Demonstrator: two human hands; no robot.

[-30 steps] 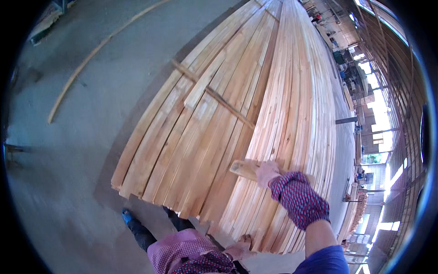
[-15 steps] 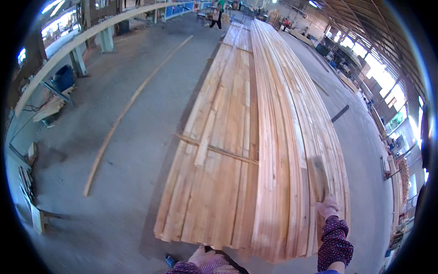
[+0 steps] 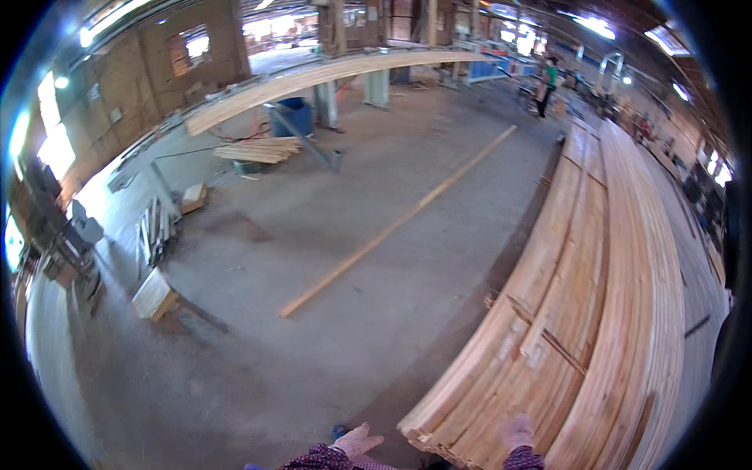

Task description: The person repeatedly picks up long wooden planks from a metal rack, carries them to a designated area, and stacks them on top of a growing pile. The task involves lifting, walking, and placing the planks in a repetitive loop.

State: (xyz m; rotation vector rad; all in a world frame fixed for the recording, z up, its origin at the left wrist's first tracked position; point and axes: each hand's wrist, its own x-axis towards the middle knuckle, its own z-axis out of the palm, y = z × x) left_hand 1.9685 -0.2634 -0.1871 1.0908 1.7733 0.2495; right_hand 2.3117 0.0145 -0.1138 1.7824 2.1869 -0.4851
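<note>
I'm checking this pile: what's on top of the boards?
Thin strips cross the left boards; a short piece lies on the right. Anything underneath is covered, so unseen.

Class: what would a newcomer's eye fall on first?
The long stack of pale boards sweeps up the right side, the right hand over its near end. One lone strip of wood slants across the grey floor in the middle. A blue bin stands at upper left.

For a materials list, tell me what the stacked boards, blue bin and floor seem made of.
Stacked boards: bare-looking wood, pale tan with darker streaks.
Blue bin: probably plastic, from its even colour; painted metal is possible.
Floor: likely unpainted concrete, grey with dark patches.
</note>
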